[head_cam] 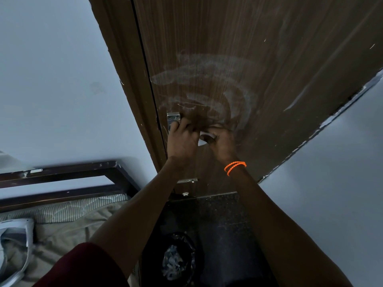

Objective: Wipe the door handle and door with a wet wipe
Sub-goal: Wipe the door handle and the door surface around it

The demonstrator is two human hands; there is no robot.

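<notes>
Head-camera view, looking down along a brown wood-grain door [259, 59] set between two pale walls. Two bare hands were raised together against the door at the level of its lock. The left hand [182, 139] lay with its fingers spread over the lower part of one metal lock plate [173, 118], which sat just beside the door's edge; the door handle itself was hidden under the hands and could not be made out. The right hand [222, 141] was curled closed around one white wet wipe [204, 137], of which only a small folded corner showed between the two hands, pressed to the door surface. Whether the left hand gripped anything beneath its fingers could not be told. Several pale, curved smear marks [207, 79] arced across the door above the hands. The right wrist carried two orange bands [235, 167]; one dark red sleeve [83, 266] covered the left upper arm. Lower on the door were two small metal fittings [187, 181], one above the other. On the dark floor below stood one black bin [176, 259] holding crumpled waste. At left lay one bed [62, 224] with a dark frame and striped bedding.
</notes>
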